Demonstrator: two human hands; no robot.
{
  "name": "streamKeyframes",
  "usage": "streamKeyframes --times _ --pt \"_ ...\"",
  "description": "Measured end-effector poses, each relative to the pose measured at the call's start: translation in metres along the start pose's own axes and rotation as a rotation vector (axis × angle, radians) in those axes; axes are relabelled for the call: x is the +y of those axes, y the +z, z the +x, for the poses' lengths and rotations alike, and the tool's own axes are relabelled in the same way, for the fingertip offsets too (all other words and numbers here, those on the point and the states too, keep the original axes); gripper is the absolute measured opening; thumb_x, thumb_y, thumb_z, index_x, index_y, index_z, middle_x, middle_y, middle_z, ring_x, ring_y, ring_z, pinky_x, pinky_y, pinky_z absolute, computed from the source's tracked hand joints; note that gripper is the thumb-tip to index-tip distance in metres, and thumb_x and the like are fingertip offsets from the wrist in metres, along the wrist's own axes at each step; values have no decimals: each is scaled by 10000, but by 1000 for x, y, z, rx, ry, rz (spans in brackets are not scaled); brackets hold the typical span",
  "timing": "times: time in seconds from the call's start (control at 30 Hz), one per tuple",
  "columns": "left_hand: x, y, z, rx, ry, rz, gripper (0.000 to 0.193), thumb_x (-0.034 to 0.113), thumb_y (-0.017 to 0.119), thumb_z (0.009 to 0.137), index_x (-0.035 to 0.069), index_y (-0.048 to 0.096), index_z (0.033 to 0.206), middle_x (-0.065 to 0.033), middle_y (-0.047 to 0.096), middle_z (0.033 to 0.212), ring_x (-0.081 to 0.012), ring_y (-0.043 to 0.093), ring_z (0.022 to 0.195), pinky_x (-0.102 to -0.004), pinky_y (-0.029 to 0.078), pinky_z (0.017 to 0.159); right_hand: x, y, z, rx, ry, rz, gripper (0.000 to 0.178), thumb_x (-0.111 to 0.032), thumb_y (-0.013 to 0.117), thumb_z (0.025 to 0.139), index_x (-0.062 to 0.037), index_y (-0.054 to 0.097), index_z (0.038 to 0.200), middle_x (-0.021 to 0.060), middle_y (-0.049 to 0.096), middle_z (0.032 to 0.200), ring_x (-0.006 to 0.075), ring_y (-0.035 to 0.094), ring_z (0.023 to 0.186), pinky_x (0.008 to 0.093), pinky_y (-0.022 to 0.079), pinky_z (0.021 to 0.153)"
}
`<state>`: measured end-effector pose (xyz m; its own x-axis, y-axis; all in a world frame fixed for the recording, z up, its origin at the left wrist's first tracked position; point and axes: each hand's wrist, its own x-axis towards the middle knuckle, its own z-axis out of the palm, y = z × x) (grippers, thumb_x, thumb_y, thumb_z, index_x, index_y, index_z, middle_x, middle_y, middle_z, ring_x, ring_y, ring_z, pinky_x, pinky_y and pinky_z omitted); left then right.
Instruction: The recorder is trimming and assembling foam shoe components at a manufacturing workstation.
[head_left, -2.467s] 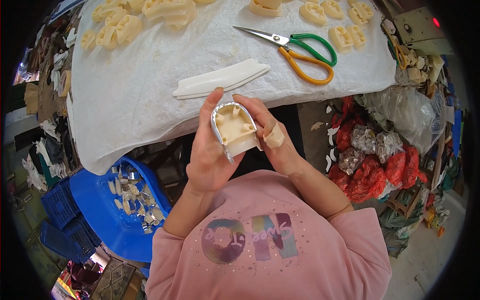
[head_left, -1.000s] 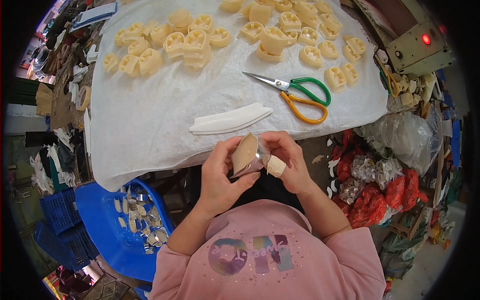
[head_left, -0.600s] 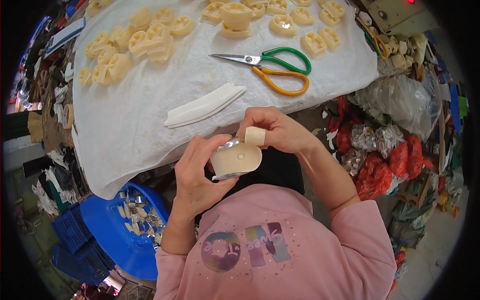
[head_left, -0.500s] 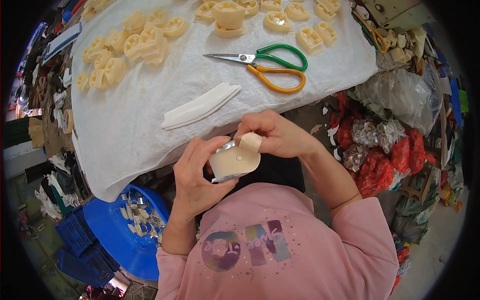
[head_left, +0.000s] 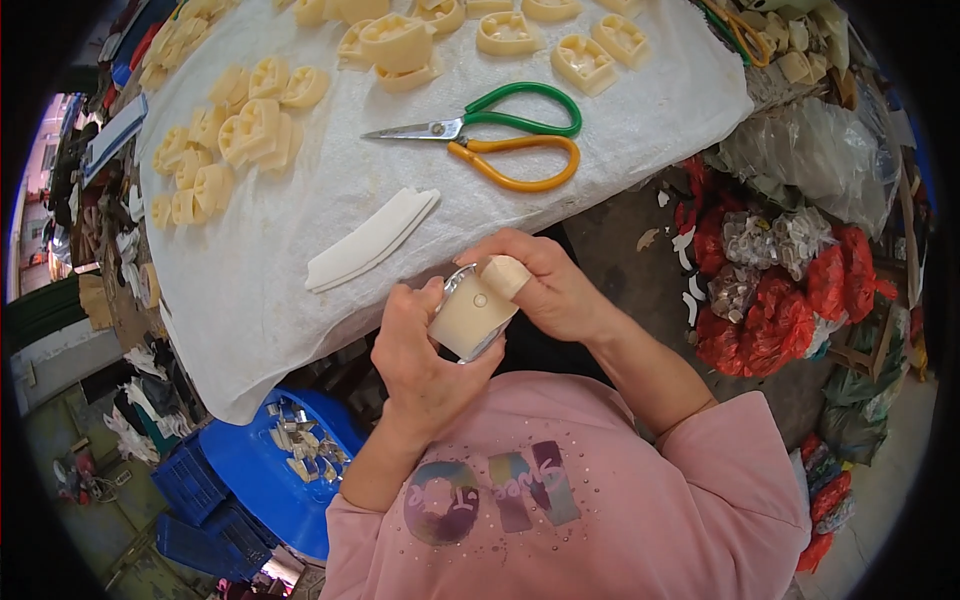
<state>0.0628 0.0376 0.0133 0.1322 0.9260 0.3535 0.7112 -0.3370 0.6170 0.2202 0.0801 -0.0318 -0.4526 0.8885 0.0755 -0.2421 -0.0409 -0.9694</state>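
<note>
Between my two hands, just past the table's near edge, is a cream, curved piece (head_left: pixel 470 318) with shiny silver edges and a small round mark, shaped like a shoe heel. My left hand (head_left: pixel 420 340) grips it from the left, thumb below and fingers above. From the upper right my right hand (head_left: pixel 553 290) pinches its top edge; a cream cover (head_left: pixel 503 277) sits over the thumb's tip. Curved white strips (head_left: pixel 375 240) lie stacked on the white-covered table (head_left: pixel 290 215). Beyond them rest scissors (head_left: pixel 480 132) with one green and one orange handle, blades slightly apart.
Many hollow cream pieces (head_left: pixel 262 135) stand on the table's far side. A blue basin (head_left: pixel 250 455) at lower left holds silver and cream scraps. Blue crates (head_left: pixel 200 480) stand beside it. Red plastic bags (head_left: pixel 770 320) and clear plastic (head_left: pixel 800 165) lie at the right.
The view has shifted, so the table things sit further left. The cream piece has turned and tilted in my hands; both hands still hold it.
</note>
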Motion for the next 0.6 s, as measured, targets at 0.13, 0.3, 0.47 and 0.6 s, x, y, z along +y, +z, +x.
streamKeyframes --times 0.13,0.3,0.47,0.6 --pt "4 18 3 57 -11 69 589 74 828 548 19 494 1030 -79 535 818 -150 554 625 -240 441 530 11 5 -2 234 -137 -184 211 -212 528 933 -63 589 1069 -4 614 910 91 578 759 255 478 609" --pt "6 33 16 75 41 91 643 57 817 567 1 498 1122 -102 561 874 -167 576 658 -249 463 558 14 -13 -10 189 116 447 283 -211 506 943 -55 586 1166 21 604 975 95 565 860 250 462 739" --pt "13 44 38 -31 208 103 699 63 828 556 -21 524 1180 -115 586 900 -195 592 683 -274 478 577 9 -20 -15 285 2 515 334 -197 501 943 -56 538 1244 52 619 917 93 579 797 257 482 696" --pt "16 57 47 17 239 104 692 75 826 549 -30 551 1175 -111 580 814 -207 550 606 -283 455 514 0 -28 -11 469 -159 -41 347 -175 503 932 -37 520 1250 110 634 957 135 605 847 287 490 744"
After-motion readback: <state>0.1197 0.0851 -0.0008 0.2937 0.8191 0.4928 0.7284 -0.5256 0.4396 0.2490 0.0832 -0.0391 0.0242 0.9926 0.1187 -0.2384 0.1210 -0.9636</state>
